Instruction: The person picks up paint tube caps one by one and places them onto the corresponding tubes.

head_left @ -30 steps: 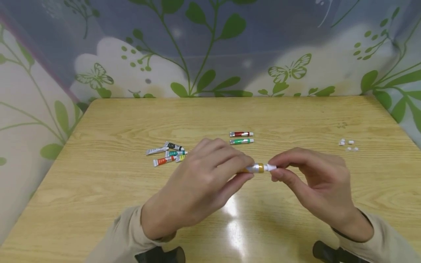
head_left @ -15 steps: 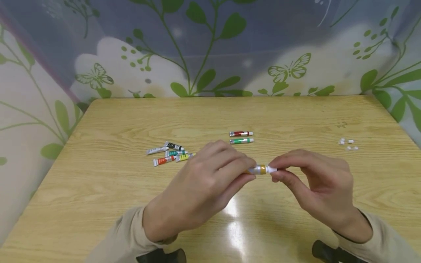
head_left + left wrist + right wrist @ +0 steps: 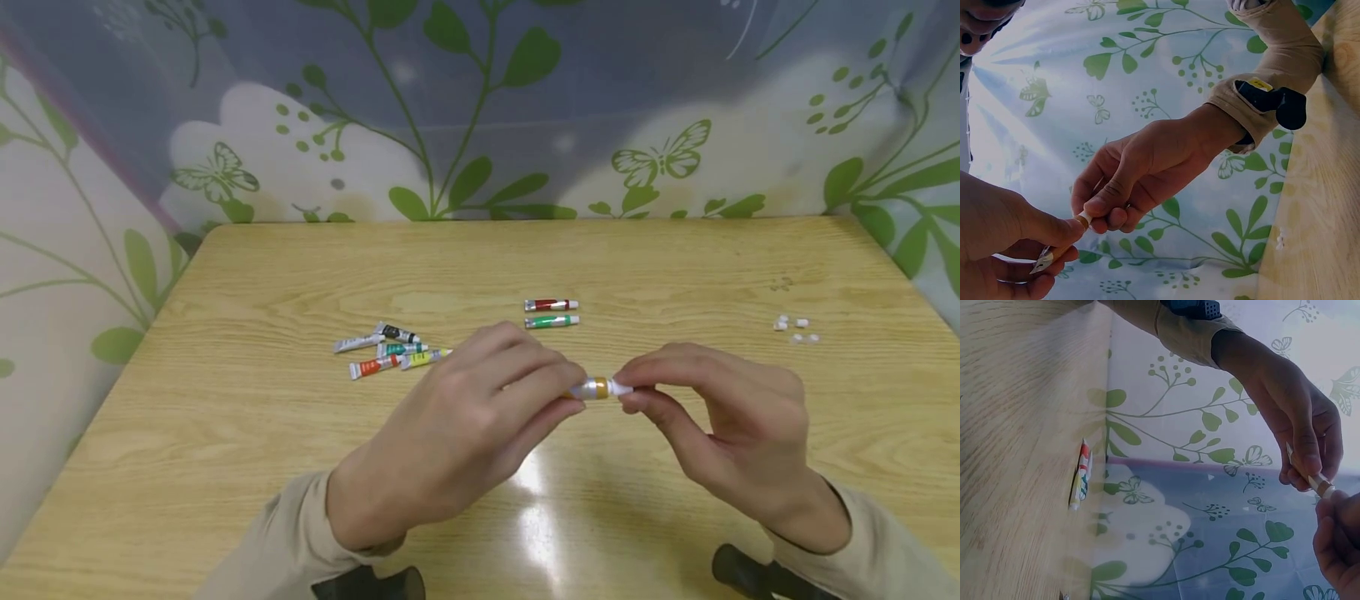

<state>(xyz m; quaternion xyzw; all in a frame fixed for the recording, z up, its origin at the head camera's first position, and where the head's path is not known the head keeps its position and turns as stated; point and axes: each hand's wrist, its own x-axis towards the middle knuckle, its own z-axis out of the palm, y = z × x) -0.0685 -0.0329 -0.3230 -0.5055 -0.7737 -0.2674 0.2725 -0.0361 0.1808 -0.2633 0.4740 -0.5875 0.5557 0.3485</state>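
My left hand [image 3: 472, 417] grips a small paint tube [image 3: 592, 388] with an ochre-yellow band, held level above the table. At its right end, the thumb and forefinger of my right hand [image 3: 727, 425] pinch the white cap [image 3: 619, 387]. The left wrist view shows the tube's flat silver end [image 3: 1041, 261] sticking out past the left fingers. Most of the tube's body is hidden by the left hand in the head view. Behind the hands lie a dark red paint tube [image 3: 551, 305] and a green paint tube [image 3: 552, 322], side by side.
On the left of the wooden table [image 3: 247, 433] lies a loose pile of several paint tubes, among them an orange-red one [image 3: 372, 367], a black one [image 3: 397, 333] and a yellow one [image 3: 423, 358]. Several small white pieces [image 3: 802, 322] lie at the right. A patterned curtain [image 3: 525, 108] stands behind.
Both hands have shifted slightly right and toward me with the tube, baring more of the yellow tube in the pile. The grip on tube and cap stays the same.
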